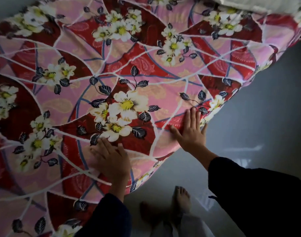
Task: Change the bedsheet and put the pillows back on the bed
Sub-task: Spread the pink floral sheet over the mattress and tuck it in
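Far left of the fingers, a broad flat stretch of floral bedsheet (129, 65): red and pink panels, white blossoms, dark leaves, spread smooth over the bed. Left hand (110, 161) laid palm-down on it, fingers straight and slightly apart, gripping nothing, dark left sleeve (108, 218) behind the wrist. Just right of those fingers, the sheet's edge, running on a diagonal from below the left wrist up to the far right. Right hand (191, 132) flat on the sheet at that edge, fingers straight and fanned, pressing rather than holding, little finger at the very border; dark right sleeve (257, 194) trailing back from it. Below and between the two wrists, bare feet (181, 199) on the grey floor (265, 117). Right of the right fingers, open glossy floor alongside the whole bed edge. Well beyond the fingertips, at the bed's far right corner, a bit of white fabric (248, 2); pillow or bedding, cannot tell.
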